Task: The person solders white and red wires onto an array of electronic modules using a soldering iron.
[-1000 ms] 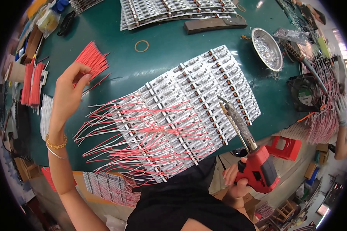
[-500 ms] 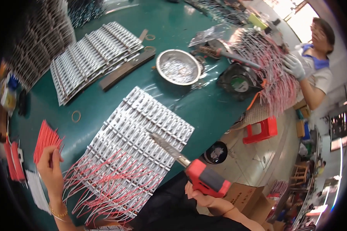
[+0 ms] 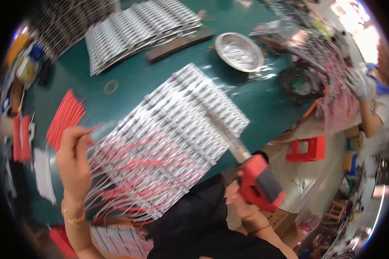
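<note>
A red wire [image 3: 95,127] sticks out from the pinched fingertips of my left hand [image 3: 75,155], which is smeared by motion. That hand is beside a bundle of red wires [image 3: 67,118] on the table. My right hand [image 3: 242,203] grips a red and black handheld tool [image 3: 260,181] with a long metal tip [image 3: 222,131]. The tip reaches over a panel of small silvery metal parts [image 3: 190,108] in rows; contact cannot be made out. Red and white wires [image 3: 138,168] hang from the panel's near-left part.
White wires [image 3: 44,175] and red-handled pliers [image 3: 21,138] lie at the left. Stacked panels [image 3: 138,26], a dark bar [image 3: 179,44] and a metal bowl [image 3: 259,58] stand farther back. At right are a black fan [image 3: 299,82], a gloved co-worker's hand [image 3: 356,84] with wires, and a red stool [image 3: 307,149].
The view has shifted, so the table's things sit higher and more to the right. My left hand has come away from the red bundle with a wire between its fingers. The tool remains over the panel.
</note>
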The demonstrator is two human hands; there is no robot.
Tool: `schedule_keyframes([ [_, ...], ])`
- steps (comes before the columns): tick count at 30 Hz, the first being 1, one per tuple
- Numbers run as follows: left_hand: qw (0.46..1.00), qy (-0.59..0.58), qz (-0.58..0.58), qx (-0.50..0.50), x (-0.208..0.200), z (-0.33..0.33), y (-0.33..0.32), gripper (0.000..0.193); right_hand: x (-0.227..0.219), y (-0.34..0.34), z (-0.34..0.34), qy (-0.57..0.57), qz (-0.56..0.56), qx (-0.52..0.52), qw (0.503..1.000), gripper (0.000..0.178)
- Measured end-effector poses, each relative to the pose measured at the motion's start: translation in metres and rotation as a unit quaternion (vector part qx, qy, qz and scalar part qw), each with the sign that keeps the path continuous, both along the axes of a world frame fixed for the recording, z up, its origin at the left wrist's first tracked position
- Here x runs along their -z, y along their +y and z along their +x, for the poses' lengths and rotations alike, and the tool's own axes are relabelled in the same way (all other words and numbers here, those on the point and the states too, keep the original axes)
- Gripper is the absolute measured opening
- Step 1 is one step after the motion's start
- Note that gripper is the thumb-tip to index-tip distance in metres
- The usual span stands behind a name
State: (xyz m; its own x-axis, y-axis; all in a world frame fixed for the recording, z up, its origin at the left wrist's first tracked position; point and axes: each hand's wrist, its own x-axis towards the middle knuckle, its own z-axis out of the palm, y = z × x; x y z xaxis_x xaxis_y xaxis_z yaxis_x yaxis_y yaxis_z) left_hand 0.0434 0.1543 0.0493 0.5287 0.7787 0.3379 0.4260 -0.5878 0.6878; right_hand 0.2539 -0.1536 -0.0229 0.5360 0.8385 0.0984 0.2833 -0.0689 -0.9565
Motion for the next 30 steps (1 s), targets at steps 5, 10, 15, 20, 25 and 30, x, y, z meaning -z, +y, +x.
schedule_keyframes([
  [5,0.995,0.029,-0.004,0.097,-0.002,0.038,-0.023,0.006,-0.01,0.011,-0.008,0.088,0.038,0.042,0.994,0.067],
  [10,0.987,0.024,-0.043,0.153,0.006,0.053,-0.036,0.007,-0.01,0.018,-0.014,0.089,0.065,0.038,0.993,0.067],
  [15,0.921,0.009,0.028,0.388,-0.004,0.054,-0.095,0.021,-0.036,0.044,-0.019,0.153,0.167,0.027,0.974,0.067],
  [20,0.901,0.055,0.028,0.429,0.003,0.077,-0.117,0.029,-0.085,0.05,0.004,0.156,-0.051,-0.073,0.984,0.029],
  [25,0.879,0.015,0.025,0.476,0.0,0.089,-0.112,0.031,-0.107,0.019,0.02,-0.019,-0.083,-0.08,0.993,0.051],
  [30,0.917,0.022,0.03,0.397,-0.001,0.078,-0.099,0.037,-0.128,-0.077,0.187,0.134,0.35,-0.064,0.925,0.04],
])
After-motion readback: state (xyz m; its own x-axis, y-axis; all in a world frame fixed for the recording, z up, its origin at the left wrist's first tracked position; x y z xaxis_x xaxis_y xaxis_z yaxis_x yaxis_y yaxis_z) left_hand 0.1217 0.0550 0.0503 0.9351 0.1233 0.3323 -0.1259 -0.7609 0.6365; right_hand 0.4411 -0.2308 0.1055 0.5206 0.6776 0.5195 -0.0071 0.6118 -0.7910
